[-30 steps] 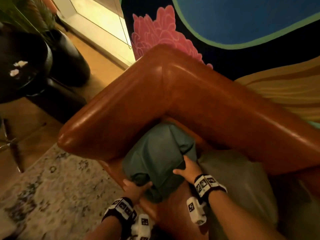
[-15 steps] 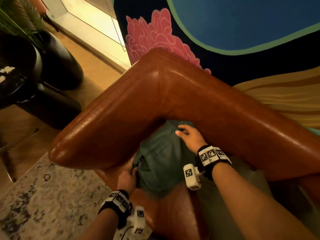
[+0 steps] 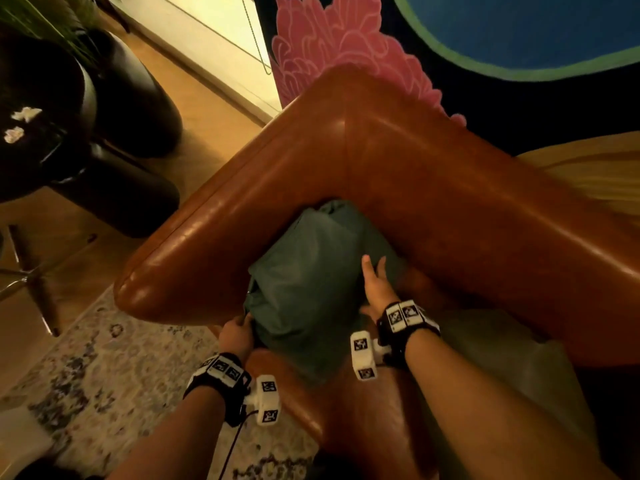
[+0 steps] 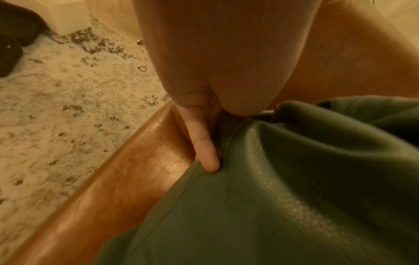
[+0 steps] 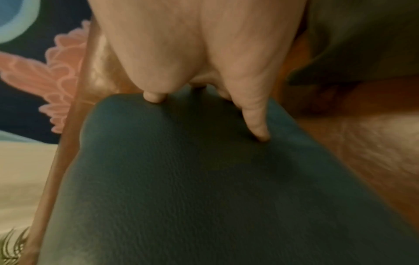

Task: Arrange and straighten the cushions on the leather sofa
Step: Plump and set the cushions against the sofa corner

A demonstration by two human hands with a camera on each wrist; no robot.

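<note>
A dark green cushion (image 3: 304,292) stands in the corner of the brown leather sofa (image 3: 381,161), between the armrest (image 3: 207,244) and the backrest. My left hand (image 3: 238,334) grips the cushion's lower left edge beside the armrest. In the left wrist view one finger (image 4: 207,154) presses into the seam of the cushion (image 4: 272,197) and the others are hidden behind the bunched fabric. My right hand (image 3: 374,282) lies on the cushion's right side with straight fingers. The right wrist view shows its fingertips (image 5: 258,132) pressing into the cushion (image 5: 204,179).
A second, olive cushion (image 3: 502,358) lies on the seat to the right, under my right forearm. A patterned rug (image 3: 86,375) covers the floor left of the sofa. A dark round table (image 3: 45,140) and a black plant pot (image 3: 138,98) stand beyond the armrest. A painted wall (image 3: 519,29) rises behind.
My right hand has slid from the cushion's top back corner down to its right side. The left hand stays at the lower left edge. The cushion now sits further into the corner.
</note>
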